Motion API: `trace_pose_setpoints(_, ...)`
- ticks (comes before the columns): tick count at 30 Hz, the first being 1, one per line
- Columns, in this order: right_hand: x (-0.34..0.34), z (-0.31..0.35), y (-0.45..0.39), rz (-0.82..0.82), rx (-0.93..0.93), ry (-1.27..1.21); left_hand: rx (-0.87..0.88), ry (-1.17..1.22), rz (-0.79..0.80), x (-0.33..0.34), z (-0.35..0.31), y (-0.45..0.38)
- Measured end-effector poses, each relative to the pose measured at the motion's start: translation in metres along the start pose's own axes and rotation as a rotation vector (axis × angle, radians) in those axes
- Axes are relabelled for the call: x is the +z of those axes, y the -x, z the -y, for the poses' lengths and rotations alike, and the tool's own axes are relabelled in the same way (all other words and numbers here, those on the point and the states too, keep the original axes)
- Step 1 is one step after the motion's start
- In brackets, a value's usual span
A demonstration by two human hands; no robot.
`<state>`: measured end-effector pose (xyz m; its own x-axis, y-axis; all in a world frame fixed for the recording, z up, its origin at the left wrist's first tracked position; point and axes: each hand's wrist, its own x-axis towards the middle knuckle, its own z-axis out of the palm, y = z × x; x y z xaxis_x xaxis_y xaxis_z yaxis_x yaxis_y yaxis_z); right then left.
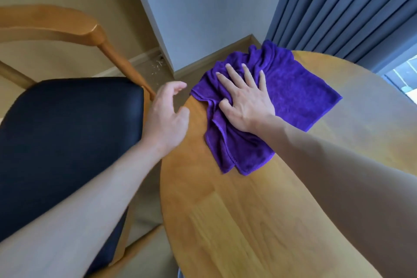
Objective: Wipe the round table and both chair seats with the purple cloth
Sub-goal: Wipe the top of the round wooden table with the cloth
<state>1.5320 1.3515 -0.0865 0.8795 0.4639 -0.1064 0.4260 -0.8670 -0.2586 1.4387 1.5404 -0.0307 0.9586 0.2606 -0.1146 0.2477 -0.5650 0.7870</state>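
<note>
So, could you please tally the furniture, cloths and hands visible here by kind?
Round wooden table: 1
Wooden chair with black padded seat: 1
Purple microfibre cloth: 1
Bare hands: 2, left hand and right hand
Total: 5

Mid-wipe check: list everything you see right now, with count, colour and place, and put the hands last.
cloth: one, purple, rumpled, lying on the far left part of the table, partly over its edge
table: one, light wood, round, filling the lower right
chair: one in view, light wood frame, left of the table
seat: one, dark, nearly black, on the chair, left side
curtain: one, grey-blue, pleated, upper right
wall: pale, behind the table, with a skirting board at the bottom
floor: beige, with small scraps of litter near the corner
left hand: one, bare, fingers loosely curled, holding nothing, over the table's left edge
right hand: one, bare, fingers spread flat, pressing on the cloth
</note>
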Motion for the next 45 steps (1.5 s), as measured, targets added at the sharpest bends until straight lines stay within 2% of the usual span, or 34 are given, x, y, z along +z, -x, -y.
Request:
trace_pose_setpoints(8,0.015,0.075,0.053,0.139,-0.260,0.027,-0.027,-0.085,-0.043,-0.048,0.029,0.015)
trace_pose_setpoints(18,0.029,0.117,0.134,0.253,-0.523,0.029,0.012,-0.130,0.092,-0.041,0.027,0.025)
trace_pose_setpoints(22,0.029,0.115,0.161,0.248,-0.544,0.009,0.067,-0.296,0.208,-0.035,0.032,0.030)
trace_pose_setpoints(24,0.030,0.111,0.179,0.176,-0.495,-0.038,0.141,-0.409,0.287,-0.032,0.034,0.035)
trace_pose_setpoints(27,0.032,0.101,0.210,0.070,-0.290,-0.141,0.236,-0.530,0.368,-0.026,0.037,0.044)
trace_pose_setpoints(30,0.029,0.089,0.234,0.106,-0.096,-0.195,0.296,-0.606,0.371,-0.021,0.037,0.051)
trace_pose_setpoints(34,0.019,0.100,0.244,0.157,0.054,-0.289,0.321,-0.653,0.382,-0.020,0.032,0.052)
trace_pose_setpoints(37,0.013,0.134,0.226,-0.007,0.298,-0.455,0.336,-0.688,0.413,-0.017,0.026,0.052)
trace_pose_setpoints(39,0.018,0.153,0.208,-0.109,0.432,-0.458,0.361,-0.717,0.391,-0.019,0.021,0.051)
trace_pose_setpoints(41,0.031,0.162,0.197,-0.095,0.466,-0.373,0.386,-0.738,0.376,-0.021,0.017,0.049)
trace_pose_setpoints(45,0.053,0.160,0.204,-0.055,0.373,-0.165,0.437,-0.787,0.391,-0.021,0.015,0.046)
